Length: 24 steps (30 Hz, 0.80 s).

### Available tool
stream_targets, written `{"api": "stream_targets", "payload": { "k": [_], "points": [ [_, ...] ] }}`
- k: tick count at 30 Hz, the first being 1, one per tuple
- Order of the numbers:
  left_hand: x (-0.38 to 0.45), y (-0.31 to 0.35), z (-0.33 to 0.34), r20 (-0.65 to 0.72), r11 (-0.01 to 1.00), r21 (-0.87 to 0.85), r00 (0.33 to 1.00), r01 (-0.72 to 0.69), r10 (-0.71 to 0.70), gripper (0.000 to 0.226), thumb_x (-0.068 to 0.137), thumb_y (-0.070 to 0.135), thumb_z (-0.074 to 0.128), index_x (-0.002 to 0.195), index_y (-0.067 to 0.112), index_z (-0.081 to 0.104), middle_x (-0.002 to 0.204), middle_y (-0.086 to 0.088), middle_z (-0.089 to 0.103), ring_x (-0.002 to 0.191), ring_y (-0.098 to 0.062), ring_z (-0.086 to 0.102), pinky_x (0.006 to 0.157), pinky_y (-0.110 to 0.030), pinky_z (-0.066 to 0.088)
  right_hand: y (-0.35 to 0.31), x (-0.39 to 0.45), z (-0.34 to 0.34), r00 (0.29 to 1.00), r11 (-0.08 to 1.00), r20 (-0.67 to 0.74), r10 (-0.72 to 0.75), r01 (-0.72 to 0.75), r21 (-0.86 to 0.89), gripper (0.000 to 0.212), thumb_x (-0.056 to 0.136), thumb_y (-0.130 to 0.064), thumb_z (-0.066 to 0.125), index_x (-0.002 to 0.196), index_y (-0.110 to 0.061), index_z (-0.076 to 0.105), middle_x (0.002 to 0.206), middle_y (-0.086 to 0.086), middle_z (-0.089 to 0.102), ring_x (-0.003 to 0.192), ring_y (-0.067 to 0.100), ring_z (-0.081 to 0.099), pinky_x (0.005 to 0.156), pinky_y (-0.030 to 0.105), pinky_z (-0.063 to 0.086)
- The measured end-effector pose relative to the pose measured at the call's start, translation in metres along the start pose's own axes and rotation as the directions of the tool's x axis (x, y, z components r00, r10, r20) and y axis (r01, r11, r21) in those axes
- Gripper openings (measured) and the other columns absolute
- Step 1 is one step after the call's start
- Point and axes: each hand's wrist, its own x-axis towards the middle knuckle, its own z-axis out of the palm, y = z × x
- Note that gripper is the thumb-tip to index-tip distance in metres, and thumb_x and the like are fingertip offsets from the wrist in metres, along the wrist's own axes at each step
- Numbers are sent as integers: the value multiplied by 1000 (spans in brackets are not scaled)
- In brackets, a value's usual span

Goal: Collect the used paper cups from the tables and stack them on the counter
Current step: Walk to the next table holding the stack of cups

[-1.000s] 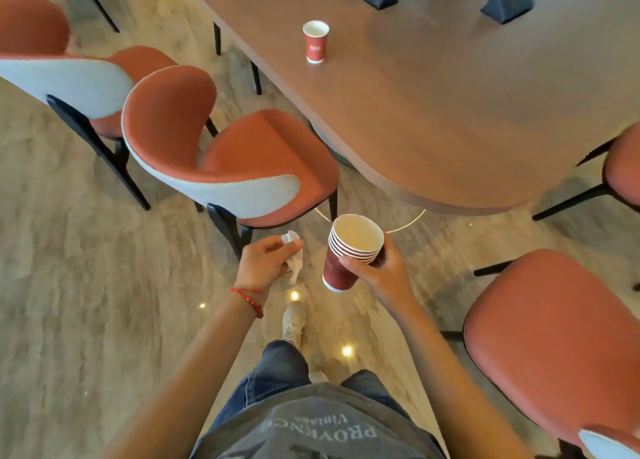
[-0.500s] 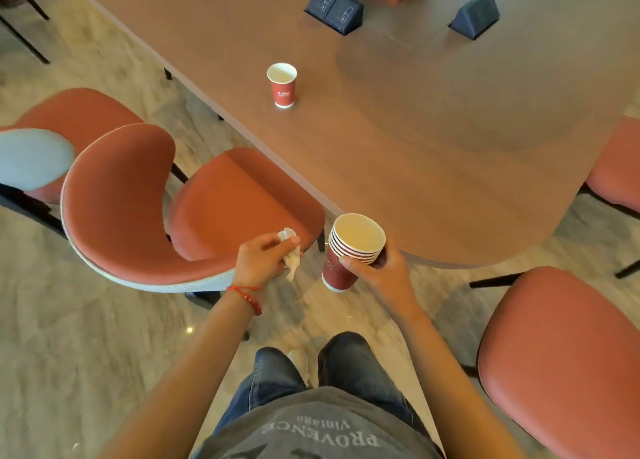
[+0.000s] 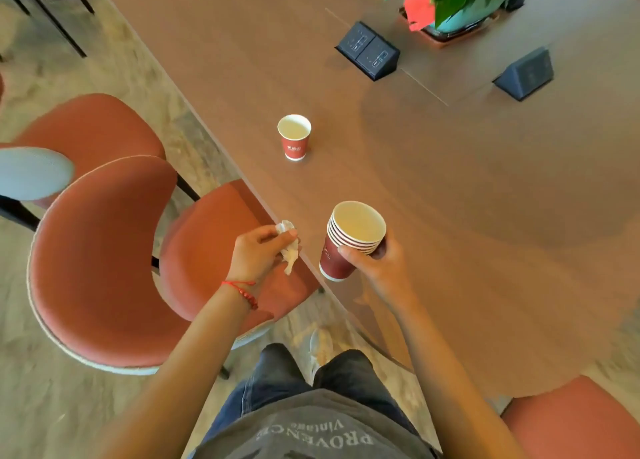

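My right hand (image 3: 379, 263) grips a stack of several nested red paper cups (image 3: 348, 239), held upright over the near edge of the brown table (image 3: 485, 188). My left hand (image 3: 258, 252) pinches a crumpled white tissue (image 3: 289, 251) just left of the stack, above the table's edge. A single red paper cup (image 3: 294, 136) with a white inside stands upright on the table, further away and a little to the left of both hands.
Red chairs (image 3: 104, 258) stand along the table's left side, one seat tucked under the edge, and another chair (image 3: 575, 424) sits at the lower right. Black socket boxes (image 3: 369, 50) and a potted plant (image 3: 457, 5) stand farther back on the table.
The view has come closer to the table, so the single cup now lies nearer to my hands. Both hands keep their hold on the tissue and the stack.
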Motion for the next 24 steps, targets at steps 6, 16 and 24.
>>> {"api": "stream_targets", "payload": {
  "k": [6, 16, 24],
  "points": [
    [32, 17, -2, -51, 999, -34, 999, 11, -13, 12, 84, 5, 63, 72, 4, 65, 52, 5, 66, 49, -3, 62, 45, -14, 47, -6, 49, 14, 999, 1000, 45, -3, 3, 4, 71, 50, -52, 84, 113, -33, 56, 113, -9, 66, 105, 8, 62, 78, 19, 51],
    [96, 47, -29, -60, 999, -49, 998, 10, -13, 11, 81, 10, 67, 70, 7, 67, 57, 4, 69, 55, -6, 66, 48, -16, 49, -28, 112, 56, 999, 1000, 32, -18, 17, 25, 61, 55, -34, 82, 110, -30, 55, 108, -11, 66, 99, 3, 63, 78, 17, 49],
    [134, 53, -42, -69, 997, -67, 996, 44, -49, 11, 80, 13, 68, 71, 8, 68, 59, 3, 70, 59, -8, 67, 52, -17, 51, -45, 184, 82, 995, 994, -16, -103, 103, 23, 55, 62, -25, 80, 109, -31, 54, 109, -9, 64, 103, 6, 62, 82, 20, 50]
  ]
}}
